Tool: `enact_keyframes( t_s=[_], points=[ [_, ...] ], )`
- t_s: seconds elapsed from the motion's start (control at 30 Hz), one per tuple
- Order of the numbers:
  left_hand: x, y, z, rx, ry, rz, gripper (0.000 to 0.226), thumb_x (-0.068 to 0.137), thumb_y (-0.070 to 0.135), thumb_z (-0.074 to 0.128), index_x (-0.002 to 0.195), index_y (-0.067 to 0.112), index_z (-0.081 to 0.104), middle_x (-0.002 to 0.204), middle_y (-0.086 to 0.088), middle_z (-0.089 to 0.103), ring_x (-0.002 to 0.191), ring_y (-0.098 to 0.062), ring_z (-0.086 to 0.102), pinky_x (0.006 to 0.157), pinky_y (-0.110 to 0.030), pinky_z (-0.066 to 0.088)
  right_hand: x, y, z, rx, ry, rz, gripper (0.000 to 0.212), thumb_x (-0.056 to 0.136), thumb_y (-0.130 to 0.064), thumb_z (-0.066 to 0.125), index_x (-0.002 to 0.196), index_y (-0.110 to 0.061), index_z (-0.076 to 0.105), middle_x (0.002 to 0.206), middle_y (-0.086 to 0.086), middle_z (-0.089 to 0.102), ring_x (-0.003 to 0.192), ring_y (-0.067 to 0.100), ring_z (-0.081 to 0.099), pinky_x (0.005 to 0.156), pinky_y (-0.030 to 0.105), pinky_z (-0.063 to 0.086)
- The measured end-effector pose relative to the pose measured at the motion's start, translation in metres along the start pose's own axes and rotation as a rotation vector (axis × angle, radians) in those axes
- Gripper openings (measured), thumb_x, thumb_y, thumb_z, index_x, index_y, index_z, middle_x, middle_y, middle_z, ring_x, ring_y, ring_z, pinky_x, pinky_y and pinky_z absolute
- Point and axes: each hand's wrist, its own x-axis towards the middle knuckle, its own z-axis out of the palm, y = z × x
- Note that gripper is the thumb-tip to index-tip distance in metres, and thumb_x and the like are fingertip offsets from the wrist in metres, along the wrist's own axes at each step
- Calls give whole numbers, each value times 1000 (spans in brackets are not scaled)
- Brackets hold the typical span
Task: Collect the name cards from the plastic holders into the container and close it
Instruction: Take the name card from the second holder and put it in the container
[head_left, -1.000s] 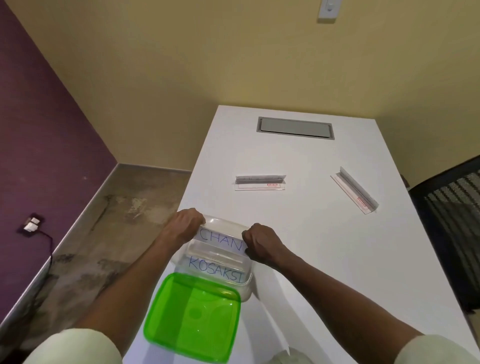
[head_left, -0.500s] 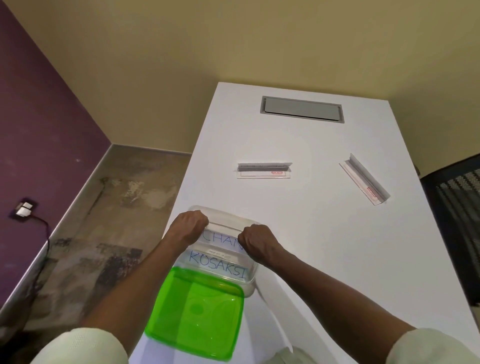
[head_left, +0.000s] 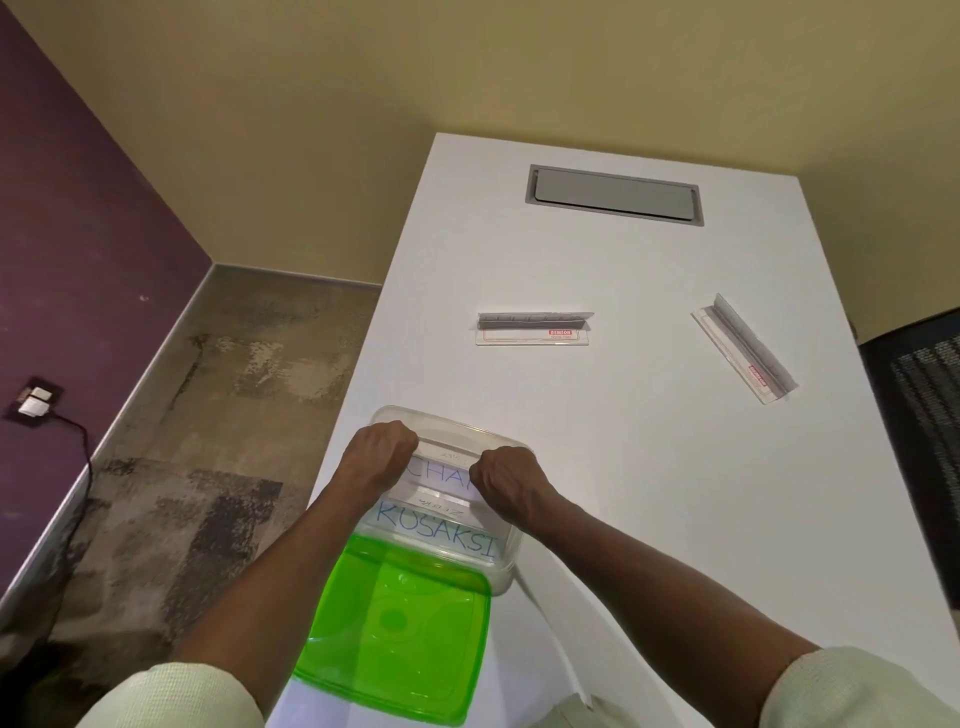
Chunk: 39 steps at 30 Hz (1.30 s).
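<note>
Nearest the viewer, a green lid (head_left: 395, 634) lies upturned at the bench's near left corner, its far edge tucked against the near wall of the clear plastic container (head_left: 506, 574); it appears to be kept there so that it is at hand once the cards are in. The container sits just beyond it, close to the left edge of the bench (head_left: 649, 467). Inside it, a name card lettered KOSAKSI (head_left: 439, 532) lies against the near side, and a second name card lettered CHA… (head_left: 441, 475) is held above the middle of the container. This second card is gripped at its two ends: the left hand (head_left: 382, 449) is curled round the left end and the right hand (head_left: 506, 475) round the right end, both fists closed on it, presumably so that the long card stays level as it is lowered in.

Farther out, two clear plastic holders rest on the bench well apart from the container: one holder (head_left: 535, 328) near the middle, set parallel to the near edge, and an angled holder (head_left: 745, 347) towards the right edge. Whether cards are left in them cannot be told. A grey cable hatch (head_left: 615, 195) is set flush near the far edge.

The bench is white and matt. A dark mesh chair (head_left: 919, 415) stands at its right edge, a stained concrete floor (head_left: 208, 415) lies to the left, and the walls are purple on the left and yellow beyond.
</note>
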Motion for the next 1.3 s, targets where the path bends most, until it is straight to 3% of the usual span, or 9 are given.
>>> enact_keyframes(
  t_s=[0.2,0.43,0.63,0.73,0.87,0.93,1.07,1.3],
  points=[
    [2,1,6,-43,6,-17,28,93,6,42,112,8,63,108,-17,65,98,-33,65,83,-37,53,2,0,2,5,-25,14,30,93,5,38,93,-8,65,94,11,68,85,32,66,56,30,37],
    [3,5,5,-57,21,-26,22,90,2,47,102,5,65,99,-19,66,90,-34,66,76,-37,54,3,-1,-1,-3,-35,18,30,90,7,40,91,-9,65,91,10,69,82,30,66,45,24,22],
    [4,12,2,15,25,-31,27,92,1,44,112,7,62,106,-15,65,97,-31,65,80,-35,51,0,0,0,46,-3,55,30,92,5,39,95,-7,65,96,13,69,86,32,66,59,31,40],
    [4,10,-1,15,19,-29,30,95,3,41,119,10,58,114,-13,62,104,-30,62,85,-36,49,-3,1,-2,105,23,57,27,92,3,38,99,-6,64,100,15,67,88,34,65,63,33,41],
    [0,10,-9,-36,54,-18,28,92,3,46,115,5,61,110,-18,63,100,-35,63,82,-39,52,-13,6,-8,205,90,50,25,91,-2,38,101,-2,61,101,20,64,88,36,63,64,35,41],
    [-1,13,-18,-42,41,-54,23,92,12,53,113,11,63,109,-13,64,99,-32,64,81,-37,51,-20,8,-14,255,132,42,22,90,-3,40,97,1,61,97,23,63,84,37,62,63,36,40],
    [-6,27,-36,-132,78,-128,17,88,30,64,96,18,72,99,-8,70,89,-28,67,74,-34,52,-37,12,-27,311,257,83,12,82,-3,50,70,-4,53,75,22,60,64,37,58,54,32,28],
    [-20,59,-69,-353,228,-220,14,89,24,62,87,17,73,93,-4,74,85,-25,66,66,-29,46,-78,28,-40,331,393,180,28,77,-3,54,57,-10,36,54,12,38,48,29,32,48,31,22]
  ],
)
